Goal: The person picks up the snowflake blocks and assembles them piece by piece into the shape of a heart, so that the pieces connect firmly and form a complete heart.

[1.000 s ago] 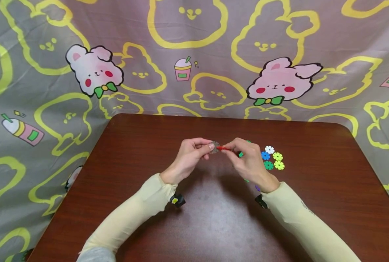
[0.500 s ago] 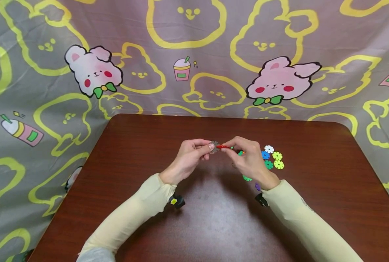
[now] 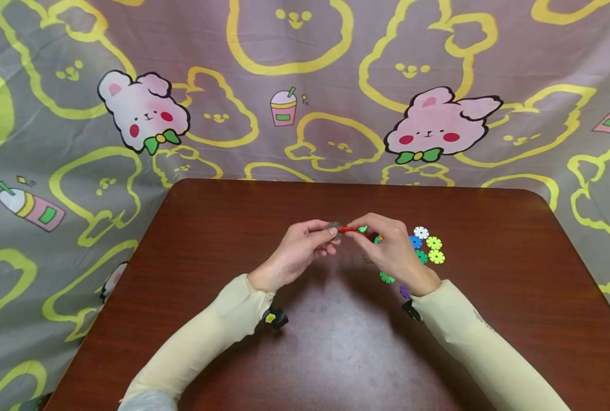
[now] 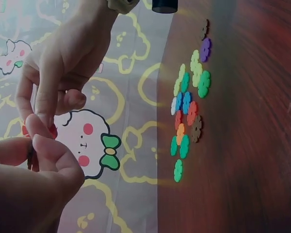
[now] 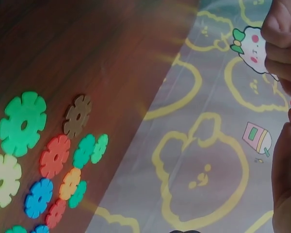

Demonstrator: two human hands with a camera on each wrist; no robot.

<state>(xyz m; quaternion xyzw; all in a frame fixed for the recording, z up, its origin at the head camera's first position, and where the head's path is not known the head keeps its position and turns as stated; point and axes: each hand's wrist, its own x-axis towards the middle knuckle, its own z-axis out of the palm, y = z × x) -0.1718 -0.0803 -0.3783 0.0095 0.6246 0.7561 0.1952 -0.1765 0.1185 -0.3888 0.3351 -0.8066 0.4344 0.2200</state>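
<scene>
disc (image 3: 335, 224), grey-brown, partly hidden in left hand (image 3: 301, 245)

A curtained-off workspace is observed; whether home or studio cannot be determined. The table (image 3: 217, 240), dark wood-grained with rounded corners, is bordered on its far, left and right sides by hanging cloth (image 3: 330, 94), printed with rabbit heads (image 3: 433, 128) and drink cups (image 3: 283, 108).

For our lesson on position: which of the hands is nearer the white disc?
Right. In the head view, the right hand is just left of the white disc; the left hand is farther left, beyond the right one.
</scene>
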